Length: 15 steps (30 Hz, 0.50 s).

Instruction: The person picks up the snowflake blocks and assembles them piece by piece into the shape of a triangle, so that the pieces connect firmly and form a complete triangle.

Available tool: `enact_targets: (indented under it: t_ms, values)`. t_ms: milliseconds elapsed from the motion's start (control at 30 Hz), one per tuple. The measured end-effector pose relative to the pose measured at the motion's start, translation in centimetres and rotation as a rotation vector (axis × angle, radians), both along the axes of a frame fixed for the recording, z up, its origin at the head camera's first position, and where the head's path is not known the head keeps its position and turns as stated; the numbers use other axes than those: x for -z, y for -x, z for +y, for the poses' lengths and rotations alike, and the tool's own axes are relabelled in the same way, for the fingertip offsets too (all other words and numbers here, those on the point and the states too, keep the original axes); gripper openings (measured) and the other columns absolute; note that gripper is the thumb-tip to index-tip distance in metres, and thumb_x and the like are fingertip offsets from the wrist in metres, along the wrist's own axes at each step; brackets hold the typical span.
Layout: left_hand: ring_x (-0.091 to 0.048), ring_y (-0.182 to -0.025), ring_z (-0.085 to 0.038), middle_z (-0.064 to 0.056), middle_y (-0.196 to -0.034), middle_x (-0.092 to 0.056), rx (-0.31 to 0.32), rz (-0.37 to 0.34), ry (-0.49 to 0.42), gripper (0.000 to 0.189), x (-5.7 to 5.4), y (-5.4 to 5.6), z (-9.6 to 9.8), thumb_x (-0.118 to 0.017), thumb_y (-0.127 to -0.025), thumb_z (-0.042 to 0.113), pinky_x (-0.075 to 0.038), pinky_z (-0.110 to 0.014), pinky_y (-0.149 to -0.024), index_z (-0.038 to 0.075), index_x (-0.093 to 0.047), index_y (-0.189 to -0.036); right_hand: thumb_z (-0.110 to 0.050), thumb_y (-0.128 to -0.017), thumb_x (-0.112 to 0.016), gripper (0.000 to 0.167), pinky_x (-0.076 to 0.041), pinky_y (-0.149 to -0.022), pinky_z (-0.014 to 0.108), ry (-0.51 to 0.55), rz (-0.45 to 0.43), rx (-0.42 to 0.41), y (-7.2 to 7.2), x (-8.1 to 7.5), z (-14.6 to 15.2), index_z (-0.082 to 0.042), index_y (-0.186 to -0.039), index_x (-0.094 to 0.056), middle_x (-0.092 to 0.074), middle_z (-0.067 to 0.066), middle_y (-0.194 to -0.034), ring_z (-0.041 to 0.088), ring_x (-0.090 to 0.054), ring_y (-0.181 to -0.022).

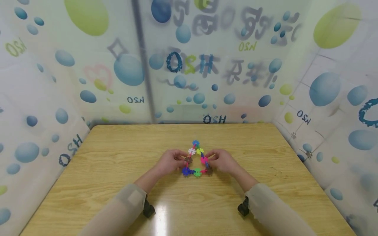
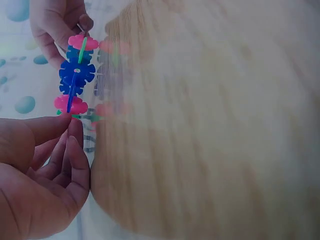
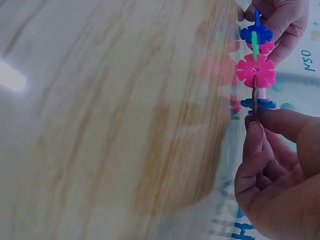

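Note:
Notched plastic snowflake discs are joined into a triangular ring (image 1: 197, 172) above the middle of the wooden table. A light-blue disc (image 1: 196, 143) forms its far corner, a dark-blue disc (image 1: 186, 171) the near left one, and a brown disc (image 1: 209, 171) the near right one. My left hand (image 1: 170, 161) pinches the ring's left side between thumb and fingertips. On the right side, my right hand (image 1: 222, 160) pinches it likewise. In the right wrist view, thumb and fingers meet at a thin edge-on disc below a pink disc (image 3: 255, 71). Whether the ring touches the table cannot be told.
The pale wooden table (image 1: 124, 144) spreads around both hands. Patterned curtain-like walls (image 1: 183, 91) stand behind it and at both sides. A dark wrist device (image 1: 149, 208) sits at the left cuff, another (image 1: 243, 207) at the right.

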State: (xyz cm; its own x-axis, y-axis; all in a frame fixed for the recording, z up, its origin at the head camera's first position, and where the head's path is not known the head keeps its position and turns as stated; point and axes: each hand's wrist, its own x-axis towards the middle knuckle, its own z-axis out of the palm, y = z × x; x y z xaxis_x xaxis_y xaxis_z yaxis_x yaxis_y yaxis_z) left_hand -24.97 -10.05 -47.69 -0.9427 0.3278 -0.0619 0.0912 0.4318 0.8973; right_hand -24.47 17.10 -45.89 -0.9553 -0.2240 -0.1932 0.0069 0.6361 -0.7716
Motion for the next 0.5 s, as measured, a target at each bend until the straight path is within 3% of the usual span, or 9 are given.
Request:
enact_targets:
  t_ms: [500]
  values:
    - [-0.072, -0.084, -0.012, -0.01, -0.1, -0.081, 0.001, -0.007, 0.063, 0.025, -0.09, -0.15, 0.01, -0.075, -0.1, 0.002, -0.055, -0.025, -0.067, 0.001, -0.078, -0.125, -0.014, -0.105, -0.073, 0.022, -0.059, -0.082, 0.035, -0.006, -0.023, -0.012, -0.02, 0.26, 0.31, -0.011, -0.127, -0.078, -0.077, 0.01, -0.114, 0.021, -0.072, -0.101]
